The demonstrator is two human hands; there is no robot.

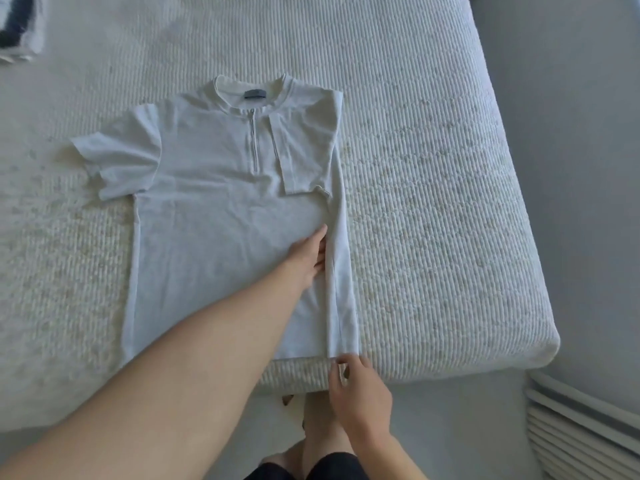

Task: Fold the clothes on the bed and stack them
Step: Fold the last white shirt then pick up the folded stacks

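A white short-sleeved shirt [214, 209] with a short front zip lies flat, collar away from me, on the bed [433, 202]. Its right side and right sleeve are folded inward over the front; the left sleeve still sticks out. My left hand [308, 254] lies flat on the shirt, fingers straight along the inner edge of the folded strip. My right hand [356, 386] is at the shirt's bottom right corner at the bed's near edge, thumb and fingers pinched at the hem.
A dark-and-white folded item [17, 26] sits at the far left corner of the bed. The bed's right edge drops to a grey floor [571, 168]. A white slatted object [581, 434] stands at the lower right. My legs are below the bed edge.
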